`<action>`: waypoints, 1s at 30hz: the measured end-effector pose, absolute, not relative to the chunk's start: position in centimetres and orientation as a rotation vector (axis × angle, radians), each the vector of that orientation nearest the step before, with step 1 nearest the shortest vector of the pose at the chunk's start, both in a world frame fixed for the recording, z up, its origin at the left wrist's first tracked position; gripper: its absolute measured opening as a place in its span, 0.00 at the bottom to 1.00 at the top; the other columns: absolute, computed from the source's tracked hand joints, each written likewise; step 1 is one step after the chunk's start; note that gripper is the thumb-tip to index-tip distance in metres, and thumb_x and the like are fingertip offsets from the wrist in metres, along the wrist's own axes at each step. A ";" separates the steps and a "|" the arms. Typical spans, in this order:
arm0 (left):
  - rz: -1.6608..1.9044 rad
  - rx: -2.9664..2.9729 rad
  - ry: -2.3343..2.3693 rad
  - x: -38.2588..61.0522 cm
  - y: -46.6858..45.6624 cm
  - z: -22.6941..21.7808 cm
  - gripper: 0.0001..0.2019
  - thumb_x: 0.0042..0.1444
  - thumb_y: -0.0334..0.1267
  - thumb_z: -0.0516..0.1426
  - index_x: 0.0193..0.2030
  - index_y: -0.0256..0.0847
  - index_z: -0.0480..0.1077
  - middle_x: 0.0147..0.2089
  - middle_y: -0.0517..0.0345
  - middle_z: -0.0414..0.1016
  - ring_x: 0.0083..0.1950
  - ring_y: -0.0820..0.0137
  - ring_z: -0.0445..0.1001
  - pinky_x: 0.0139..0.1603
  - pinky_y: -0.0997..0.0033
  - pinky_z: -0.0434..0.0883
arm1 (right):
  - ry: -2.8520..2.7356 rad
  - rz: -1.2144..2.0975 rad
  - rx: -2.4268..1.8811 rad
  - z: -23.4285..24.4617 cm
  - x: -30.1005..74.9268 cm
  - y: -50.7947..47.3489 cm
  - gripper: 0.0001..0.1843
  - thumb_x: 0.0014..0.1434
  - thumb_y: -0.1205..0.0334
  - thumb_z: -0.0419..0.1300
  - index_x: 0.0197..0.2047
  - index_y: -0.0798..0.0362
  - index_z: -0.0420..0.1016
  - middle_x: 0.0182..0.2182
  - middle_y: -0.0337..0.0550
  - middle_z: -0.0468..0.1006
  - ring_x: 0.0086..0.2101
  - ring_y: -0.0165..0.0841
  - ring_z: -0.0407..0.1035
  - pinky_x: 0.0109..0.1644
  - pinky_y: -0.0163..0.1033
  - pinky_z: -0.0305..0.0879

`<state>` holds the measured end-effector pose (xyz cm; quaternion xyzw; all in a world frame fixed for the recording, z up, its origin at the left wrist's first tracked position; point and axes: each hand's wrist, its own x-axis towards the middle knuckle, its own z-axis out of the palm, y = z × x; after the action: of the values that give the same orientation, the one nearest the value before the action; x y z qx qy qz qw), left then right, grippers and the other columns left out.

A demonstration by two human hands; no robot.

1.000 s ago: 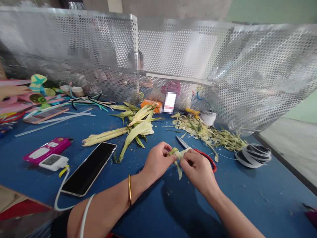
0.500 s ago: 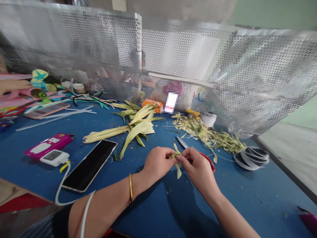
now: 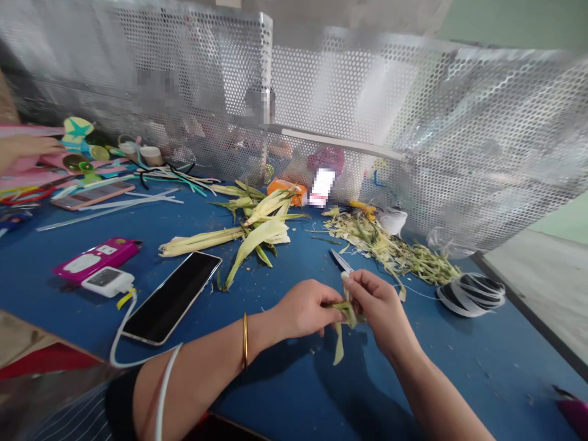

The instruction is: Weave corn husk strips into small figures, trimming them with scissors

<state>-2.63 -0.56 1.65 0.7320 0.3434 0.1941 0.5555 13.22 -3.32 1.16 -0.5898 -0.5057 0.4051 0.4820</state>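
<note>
My left hand [image 3: 305, 309] is closed in a pinch on a green-yellow corn husk strip [image 3: 339, 346], whose loose end hangs below the fingers. Thumb and forefinger of my right hand [image 3: 381, 309] grip a pale end of the same husk, just above and to the right of the left fingertips. The husk looks folded or knotted between the hands, but the fingers partly hide it. Just beyond the right hand lie scissors [image 3: 340, 261], blades showing and handles hidden behind the hand. Whole corn husks [image 3: 264, 236] lie farther back on the blue table [image 3: 275, 392].
Husk scraps [image 3: 390, 245] and a spool of white string [image 3: 469, 295] lie at the right. A black-screened phone [image 3: 174, 297] and a purple power bank [image 3: 96, 260] with a cable sit left. A perforated metal screen [image 3: 331, 92] closes the back. Another person's hand [image 3: 30, 150] is far left.
Both hands have come slightly nearer and to the right. My right hand has moved up and away from the left, drawing up an end of the husk. The view has shifted slightly.
</note>
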 end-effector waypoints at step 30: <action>0.548 1.257 0.924 -1.8 -1.1 2.1 0.12 0.53 0.42 0.57 0.23 0.37 0.68 0.16 0.64 0.63 0.18 0.80 0.56 0.20 0.77 0.51 | -1.492 0.523 -1.473 0.5 12.9 -2.9 0.10 0.63 0.52 0.54 0.42 0.49 0.67 0.26 0.37 0.76 0.26 0.32 0.69 0.29 0.35 0.61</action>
<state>-1.83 -1.11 2.05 0.5594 0.4112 0.2437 0.6772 12.87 -2.93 0.53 -0.6012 -0.6090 0.2134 0.4712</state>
